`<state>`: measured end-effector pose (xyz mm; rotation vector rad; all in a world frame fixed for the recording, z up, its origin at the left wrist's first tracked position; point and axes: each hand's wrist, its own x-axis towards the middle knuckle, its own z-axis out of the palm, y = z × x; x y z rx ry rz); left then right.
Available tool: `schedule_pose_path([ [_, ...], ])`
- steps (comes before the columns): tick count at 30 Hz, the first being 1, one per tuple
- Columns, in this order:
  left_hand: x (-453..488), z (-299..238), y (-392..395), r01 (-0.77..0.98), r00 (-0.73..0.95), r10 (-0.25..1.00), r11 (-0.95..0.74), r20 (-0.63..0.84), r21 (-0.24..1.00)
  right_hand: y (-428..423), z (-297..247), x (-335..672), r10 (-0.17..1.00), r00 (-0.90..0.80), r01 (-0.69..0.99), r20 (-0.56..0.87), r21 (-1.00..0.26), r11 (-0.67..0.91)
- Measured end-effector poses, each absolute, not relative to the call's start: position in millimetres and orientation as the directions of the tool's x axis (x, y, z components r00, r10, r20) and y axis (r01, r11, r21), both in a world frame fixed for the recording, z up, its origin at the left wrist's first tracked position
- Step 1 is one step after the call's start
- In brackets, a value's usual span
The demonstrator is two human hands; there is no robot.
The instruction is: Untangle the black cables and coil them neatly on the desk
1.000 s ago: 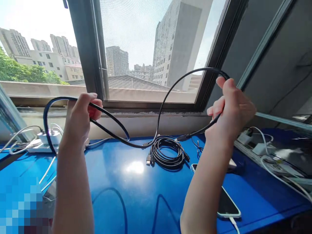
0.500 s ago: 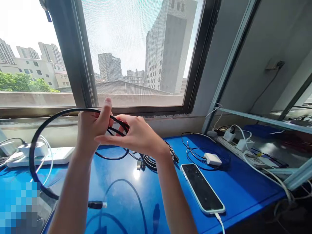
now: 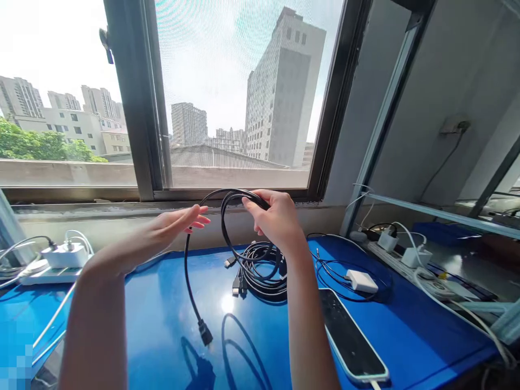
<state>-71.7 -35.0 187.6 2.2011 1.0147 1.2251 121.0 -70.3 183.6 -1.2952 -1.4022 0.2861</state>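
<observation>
My right hand (image 3: pixel 273 214) pinches a loosely coiled black HDMI cable (image 3: pixel 226 227), thumb on the near side, above the blue table. One end of the cable hangs down to the left, and its black plug (image 3: pixel 205 332) dangles just over the tabletop. To the left, my left hand (image 3: pixel 174 225) is held with its fingers stretched out, beside the hanging length; I cannot tell whether it touches the cable. Beneath the right hand lies a pile of coiled black cables (image 3: pixel 260 284) with several plugs showing, partly hidden by the right forearm.
A phone (image 3: pixel 353 336) with a white lead lies right of my right forearm. Behind it sits a white charger (image 3: pixel 361 281) among thin black cable. A white power strip (image 3: pixel 52 275) stands at the left, another strip (image 3: pixel 406 271) at the right. The window (image 3: pixel 239 108) is behind the table.
My hands have moved apart. The right one holds the coil alone, farther right, while the left has let go and opened out. The cable's end now hangs free, and the view has shifted slightly.
</observation>
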Motion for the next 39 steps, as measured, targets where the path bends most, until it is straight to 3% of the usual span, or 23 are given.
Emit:
schedule_pose_path([
  [2, -73, 191, -35, 0.294, 0.342, 0.751, -0.656, 0.564, 0.695, -71, 185, 122, 0.73, 0.341, 0.549, 0.592, -0.756, 0.357],
  [4, -70, 191, -33, 0.211, 0.228, 0.731, -0.682, 0.643, 0.701, -72, 186, 123, 0.637, 0.369, 0.59, 0.676, -0.7, 0.402],
  [7, -57, 186, -26, 0.221, 0.116, 0.739, -0.671, 0.664, 0.708, -77, 186, 120, 0.516, 0.318, 0.611, 0.796, -0.588, 0.531],
  [10, -39, 174, -16, 0.255, 0.074, 0.794, -0.599, 0.603, 0.759, -86, 186, 112, 0.437, 0.298, 0.515, 0.849, -0.528, 0.675],
  [16, -19, 161, -7, 0.0, 0.172, 0.795, -0.591, 0.582, 0.807, -105, 189, 94, 0.312, 0.408, 0.282, 0.858, -0.443, 0.851],
  [19, -23, 165, -12, -0.138, 0.16, 0.806, -0.553, 0.569, 0.822, -106, 189, 92, 0.326, 0.395, 0.334, 0.859, -0.465, 0.82],
  [22, -34, 170, -14, -0.182, 0.067, 0.854, -0.498, 0.516, 0.848, -99, 187, 98, 0.415, 0.368, 0.441, 0.832, -0.549, 0.71],
  [25, -49, 172, -14, -0.124, -0.032, 0.875, -0.483, 0.483, 0.867, -86, 185, 107, 0.485, 0.366, 0.597, 0.795, -0.6, 0.533],
  [28, -56, 172, -18, 0.048, -0.174, 0.837, -0.519, 0.519, 0.853, -74, 183, 107, 0.582, 0.35, 0.644, 0.734, -0.64, 0.42],
  [33, -43, 173, -29, 0.399, -0.248, 0.71, -0.545, 0.659, 0.737, -63, 180, 91, 0.659, 0.045, 0.625, 0.751, -0.535, 0.568],
  [36, -34, 173, -32, 0.41, -0.238, 0.723, -0.531, 0.649, 0.742, -62, 178, 87, 0.635, -0.05, 0.627, 0.771, -0.471, 0.621],
  [39, -34, 172, -28, 0.348, -0.242, 0.754, -0.52, 0.611, 0.78, -63, 175, 85, 0.614, 0.026, 0.597, 0.789, -0.505, 0.624],
])
